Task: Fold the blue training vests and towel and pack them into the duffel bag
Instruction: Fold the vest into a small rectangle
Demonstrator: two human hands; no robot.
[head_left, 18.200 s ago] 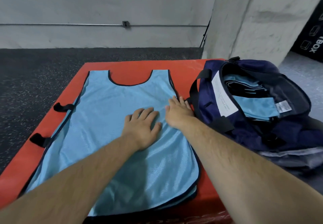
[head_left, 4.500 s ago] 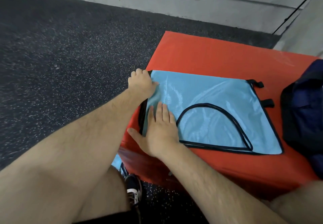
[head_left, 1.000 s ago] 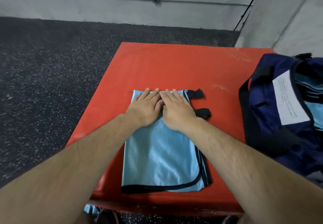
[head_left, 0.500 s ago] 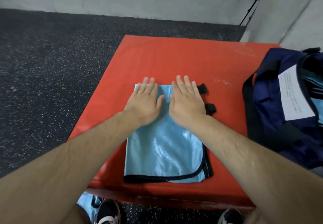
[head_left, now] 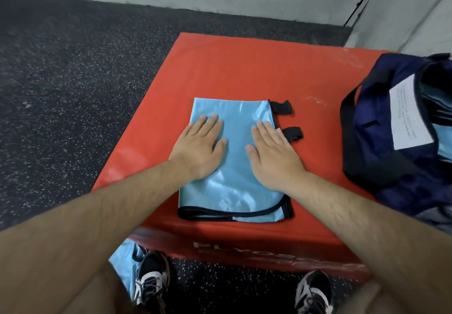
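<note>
Red vinyl covers the broad padded box (head_left: 232,69) that serves as the folding surface. It gives a flat, firm bed at a height both arms reach.

Off to the right of the right hand's fingers, well apart from them, sits the soft navy-blue duffel bag (head_left: 374,157) with black straps. Its mouth gapes toward the person. Pale blue cloth (head_left: 444,147) shows inside, so a folded piece probably needs only a short carry across.

Under both palms lies the folded light-blue mesh training vest (head_left: 234,166) with black edging, a compact rectangle near the box's front edge. Its far fold line lies just beyond the fingertips and its bound hem back toward the wrists.

The left hand (head_left: 198,149) and the right hand (head_left: 274,157) lie flat on the vest. Their fingers (head_left: 210,122) are straight and close together, gripping nothing. One hand covers each half with a strip of cloth between them. The slick fabric would likely spring open, so pressing it flat seems meant to set the creases before lifting.

Two short black strap tabs (head_left: 281,107) poke out just right of the right fingertips.

On the floor, well behind the wrists, a scrap of pale blue cloth (head_left: 123,262) lies beside a black-and-white shoe (head_left: 151,279). Whether it is a vest or the towel cannot be told.
</note>
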